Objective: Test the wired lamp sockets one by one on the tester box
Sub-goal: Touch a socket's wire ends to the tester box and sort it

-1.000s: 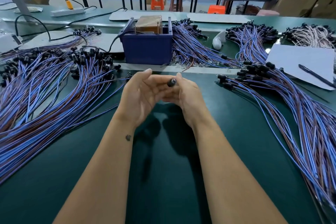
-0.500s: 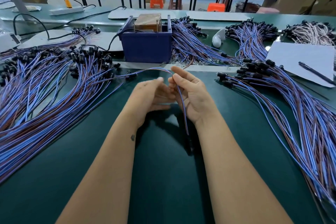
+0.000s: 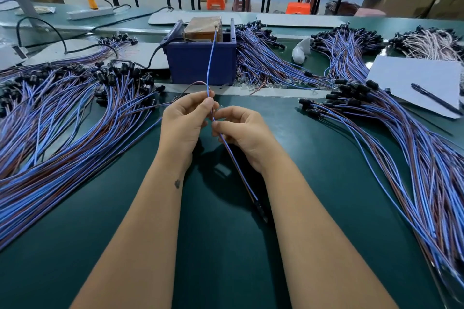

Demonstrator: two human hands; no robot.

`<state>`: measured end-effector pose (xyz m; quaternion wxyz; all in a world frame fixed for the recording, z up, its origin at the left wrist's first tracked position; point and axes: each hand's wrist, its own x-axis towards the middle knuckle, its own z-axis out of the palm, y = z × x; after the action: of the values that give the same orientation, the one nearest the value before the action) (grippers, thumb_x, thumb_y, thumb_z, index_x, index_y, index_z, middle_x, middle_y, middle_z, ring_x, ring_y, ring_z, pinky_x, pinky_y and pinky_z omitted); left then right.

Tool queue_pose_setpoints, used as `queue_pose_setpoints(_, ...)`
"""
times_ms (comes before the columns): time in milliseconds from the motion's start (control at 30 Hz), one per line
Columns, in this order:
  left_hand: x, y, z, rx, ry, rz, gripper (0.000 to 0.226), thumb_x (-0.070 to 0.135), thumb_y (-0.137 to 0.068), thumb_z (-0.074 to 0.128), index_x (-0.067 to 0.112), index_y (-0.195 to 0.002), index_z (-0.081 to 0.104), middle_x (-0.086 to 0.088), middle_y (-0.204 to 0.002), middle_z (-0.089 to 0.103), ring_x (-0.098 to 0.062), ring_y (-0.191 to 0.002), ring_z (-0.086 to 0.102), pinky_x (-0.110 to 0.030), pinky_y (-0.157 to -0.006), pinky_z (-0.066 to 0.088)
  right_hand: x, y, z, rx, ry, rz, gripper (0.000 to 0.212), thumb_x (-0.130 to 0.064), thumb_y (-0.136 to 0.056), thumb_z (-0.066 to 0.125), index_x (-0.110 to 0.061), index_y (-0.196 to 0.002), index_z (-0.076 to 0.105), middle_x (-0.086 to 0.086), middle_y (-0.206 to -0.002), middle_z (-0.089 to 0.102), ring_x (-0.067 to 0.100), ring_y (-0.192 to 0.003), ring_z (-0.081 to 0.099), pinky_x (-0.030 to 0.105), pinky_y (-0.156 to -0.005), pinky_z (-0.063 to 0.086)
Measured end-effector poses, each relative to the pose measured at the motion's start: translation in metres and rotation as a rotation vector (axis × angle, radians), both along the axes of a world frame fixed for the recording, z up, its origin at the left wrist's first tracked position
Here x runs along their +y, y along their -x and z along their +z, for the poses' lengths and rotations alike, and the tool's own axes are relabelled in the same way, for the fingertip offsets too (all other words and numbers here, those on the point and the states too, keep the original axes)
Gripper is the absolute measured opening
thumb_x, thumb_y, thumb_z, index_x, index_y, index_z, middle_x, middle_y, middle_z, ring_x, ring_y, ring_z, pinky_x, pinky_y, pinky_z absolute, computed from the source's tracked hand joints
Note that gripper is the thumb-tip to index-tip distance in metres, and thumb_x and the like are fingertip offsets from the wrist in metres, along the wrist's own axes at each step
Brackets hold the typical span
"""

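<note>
Left hand [image 3: 184, 118] and right hand [image 3: 241, 130] each pinch one socket's wire pair [image 3: 210, 63], separating its leads so the blue one reaches the tester box [image 3: 200, 57].

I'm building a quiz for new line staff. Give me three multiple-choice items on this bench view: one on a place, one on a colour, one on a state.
1. Where does the dark pen lie?
A. on the white sheet of paper
B. in the blue plastic tester box
C. on the floor

2. What colour is the thin wire reaching the box top?
A. yellow
B. blue
C. green

3. What is the left hand doing?
A. lying flat
B. pinching the wire
C. holding the pen

Answers: 1 A, the pen rests on paper at the right. 2 B, it runs blue above the fingers. 3 B, thumb and finger close on it, with the right hand gripping lower.
</note>
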<state>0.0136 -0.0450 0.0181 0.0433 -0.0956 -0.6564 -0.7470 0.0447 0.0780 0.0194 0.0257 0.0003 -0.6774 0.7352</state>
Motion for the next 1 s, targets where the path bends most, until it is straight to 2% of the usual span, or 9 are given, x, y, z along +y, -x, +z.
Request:
queue_pose_setpoints(133, 0.002, 0.002, 0.0, -0.053, -0.013, 0.001, 0.019, 0.012, -0.091, 0.067, 0.027, -0.083, 0.076, 0.006, -0.079, 0.073, -0.017, -0.082, 0.063, -0.041, -0.085, 0.047, -0.004, 0.002, -0.003, 0.023, -0.016, -0.066, 0.007, -0.011, -0.09, 0.067, -0.009, -0.084, 0.069, 0.007, -0.07, 0.063, 0.016, -0.065, 0.057, 0.023, -0.063, 0.048)
queue_pose_setpoints(233, 0.004, 0.001, 0.0, -0.079, -0.016, -0.027, 0.016, 0.011, -0.09, 0.066, 0.023, -0.087, 0.075, 0.005, -0.079, 0.071, -0.019, -0.083, 0.063, -0.04, -0.084, 0.047, -0.005, 0.002, -0.005, 0.025, -0.019, -0.095, 0.011, -0.014, -0.091, 0.068, -0.009, -0.082, 0.071, 0.006, -0.068, 0.061, 0.014, -0.064, 0.054, 0.022, -0.062, 0.047)
queue_pose_setpoints(333, 0.006, -0.001, -0.001, -0.079, 0.012, -0.045, 0.014, 0.013, -0.092, 0.065, 0.023, -0.091, 0.074, 0.01, -0.078, 0.072, -0.009, -0.079, 0.065, -0.029, -0.078, 0.048, -0.006, 0.003, -0.004, 0.003, -0.026, -0.121, 0.014, -0.013, -0.091, 0.067, -0.015, -0.077, 0.071, 0.003, -0.063, 0.057, 0.011, -0.054, 0.048, 0.02, -0.051, 0.041)
queue_pose_setpoints(400, 0.007, 0.0, -0.002, -0.073, 0.035, -0.03, 0.013, 0.014, -0.092, 0.064, 0.024, -0.092, 0.073, 0.012, -0.08, 0.072, -0.003, -0.078, 0.065, -0.024, -0.074, 0.047, -0.006, 0.002, -0.004, 0.029, -0.029, -0.146, 0.012, -0.011, -0.091, 0.066, -0.014, -0.081, 0.072, -0.008, -0.054, 0.057, 0.003, -0.046, 0.046, 0.015, -0.046, 0.038)
queue_pose_setpoints(500, 0.007, 0.002, -0.004, -0.073, 0.053, 0.03, 0.015, 0.015, -0.094, 0.063, 0.026, -0.089, 0.071, 0.012, -0.081, 0.071, -0.003, -0.08, 0.065, -0.023, -0.073, 0.049, -0.005, 0.002, -0.003, 0.094, -0.102, -0.24, 0.01, -0.007, -0.092, 0.064, -0.006, -0.093, 0.074, -0.014, -0.06, 0.064, -0.004, -0.053, 0.054, 0.011, -0.056, 0.043)
queue_pose_setpoints(633, 0.005, 0.006, -0.006, -0.106, 0.02, 0.116, 0.016, 0.014, -0.098, 0.057, 0.024, -0.091, 0.067, 0.013, -0.082, 0.071, -0.006, -0.073, 0.069, -0.019, -0.064, 0.052, 0.0, 0.003, -0.001, 0.112, -0.125, -0.349, 0.014, -0.007, -0.092, 0.062, -0.012, -0.099, 0.073, -0.004, -0.073, 0.062, 0.004, -0.064, 0.053, 0.021, -0.071, 0.047)
queue_pose_setpoints(733, 0.004, 0.007, -0.007, -0.122, 0.028, 0.16, 0.016, 0.014, -0.1, 0.054, 0.023, -0.093, 0.065, 0.006, -0.08, 0.071, -0.006, -0.066, 0.069, -0.019, -0.058, 0.053, 0.002, 0.004, -0.001, 0.151, -0.145, -0.398, 0.02, -0.008, -0.093, 0.061, -0.021, -0.106, 0.069, 0.005, -0.071, 0.051, 0.017, -0.067, 0.047, 0.032, -0.071, 0.047)
queue_pose_setpoints(833, 0.002, 0.009, -0.01, -0.118, 0.042, 0.223, 0.017, 0.012, -0.099, 0.053, 0.022, -0.09, 0.064, 0.003, -0.076, 0.067, -0.003, -0.059, 0.064, -0.019, -0.056, 0.051, 0.003, 0.005, -0.002, 0.157, -0.187, -0.431, 0.025, -0.01, -0.095, 0.056, -0.024, -0.114, 0.065, 0.005, -0.071, 0.05, 0.018, -0.067, 0.047, 0.038, -0.075, 0.05)
queue_pose_setpoints(1000, -0.002, 0.013, -0.01, -0.093, 0.077, 0.308, 0.017, 0.011, -0.098, 0.054, 0.021, -0.089, 0.064, 0.003, -0.073, 0.066, 0.0, -0.053, 0.059, -0.017, -0.055, 0.05, 0.003, 0.009, -0.006, 0.162, -0.205, -0.424, 0.034, -0.01, -0.1, 0.046, -0.027, -0.124, 0.061, 0.0, -0.067, 0.045, 0.009, -0.058, 0.041, 0.028, -0.061, 0.042)
